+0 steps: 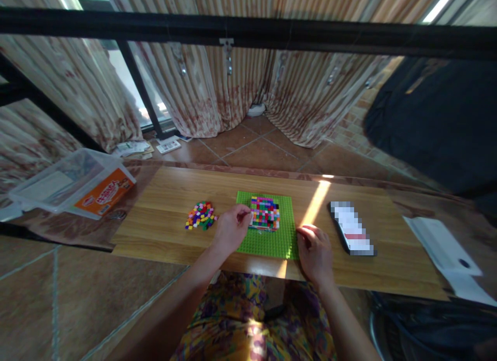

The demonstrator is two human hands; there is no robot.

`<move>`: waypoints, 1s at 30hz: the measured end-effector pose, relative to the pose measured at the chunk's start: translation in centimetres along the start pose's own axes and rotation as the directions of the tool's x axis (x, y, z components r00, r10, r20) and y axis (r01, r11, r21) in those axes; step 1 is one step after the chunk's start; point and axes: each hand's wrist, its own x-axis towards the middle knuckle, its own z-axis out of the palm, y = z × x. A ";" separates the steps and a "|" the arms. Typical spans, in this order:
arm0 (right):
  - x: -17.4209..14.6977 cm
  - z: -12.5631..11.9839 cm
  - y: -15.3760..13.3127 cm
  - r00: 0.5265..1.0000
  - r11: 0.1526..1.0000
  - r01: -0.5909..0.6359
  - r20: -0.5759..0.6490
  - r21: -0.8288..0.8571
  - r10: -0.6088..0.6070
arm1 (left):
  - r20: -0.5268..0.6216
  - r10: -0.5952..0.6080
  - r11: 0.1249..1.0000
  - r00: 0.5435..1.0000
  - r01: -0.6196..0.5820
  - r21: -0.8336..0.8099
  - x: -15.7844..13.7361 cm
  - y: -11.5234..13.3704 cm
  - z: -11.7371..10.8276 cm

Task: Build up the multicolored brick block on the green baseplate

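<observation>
A green baseplate [285, 242] is set near the middle of the surface [155, 221], close to its near edge, and a block of coloured bricks [266, 213] is carried toward the plate's far edge. The block is found just right of the fingertips of the left hand [232, 226], the nearer hand; its outline is roughly square, so no clear long axis can be made out. The left thumb and forefinger are drawn together, but whether a brick is pinched cannot be told. The right hand [315, 252] is curled at the plate's right edge; any grip there is hidden. Loose bricks [202, 216] are heaped toward the surface's left end. White characters are printed on the orange label [106, 192] of a clear box [83, 161] beyond that end, but cannot be read with certainty; the screen of the phone [352, 229] is blurred out.
</observation>
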 end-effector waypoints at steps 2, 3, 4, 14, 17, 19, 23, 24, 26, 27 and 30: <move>0.0 0.0 0.0 1.000 1.000 -0.002 0.003 -0.004 0.002 | -0.003 -0.027 0.999 1.000 0.027 -0.036 0.2 0.0 0.1; 0.0 0.0 0.0 1.000 1.000 -0.003 0.004 -0.004 0.003 | -0.005 -0.043 0.997 0.999 0.043 -0.063 0.3 0.0 0.2; 0.0 0.0 -0.1 1.000 1.000 -0.004 0.005 -0.003 0.004 | -0.008 -0.059 0.994 0.998 0.058 -0.094 0.4 -0.1 0.2; 0.0 0.0 -0.1 1.000 1.000 0.000 -0.003 0.002 0.000 | -0.004 -0.186 0.927 0.983 0.174 -0.333 1.1 -0.9 0.9; -0.1 0.0 -0.1 1.000 1.000 -0.001 0.000 -0.003 0.001 | 0.000 -0.212 0.904 0.977 0.196 -0.380 1.1 -0.5 1.0; -0.1 0.0 -0.1 1.000 1.000 -0.002 0.000 -0.006 0.002 | 0.014 -0.234 0.882 0.972 0.218 -0.418 1.1 -0.4 1.0; -0.1 0.1 -0.1 1.000 1.000 0.003 -0.001 -0.008 -0.003 | 0.020 -0.254 0.857 0.967 0.234 -0.458 1.2 -0.3 1.1; -0.1 0.1 -0.1 1.000 1.000 0.005 -0.002 -0.010 -0.005 | 0.015 -0.254 0.855 0.967 0.232 -0.463 1.1 -0.3 1.2; 0.0 0.1 0.0 1.000 1.000 0.008 -0.004 -0.015 -0.008 | 0.001 -0.255 0.852 0.967 0.225 -0.474 1.0 -0.4 1.3; 0.0 0.1 0.0 1.000 1.000 0.009 -0.005 -0.016 -0.009 | -0.004 -0.256 0.848 0.967 0.222 -0.482 0.9 -0.5 1.4; 0.0 0.1 0.0 1.000 1.000 0.012 0.000 -0.014 -0.012 | -0.015 -0.261 0.824 0.965 0.215 -0.525 0.6 -0.5 1.5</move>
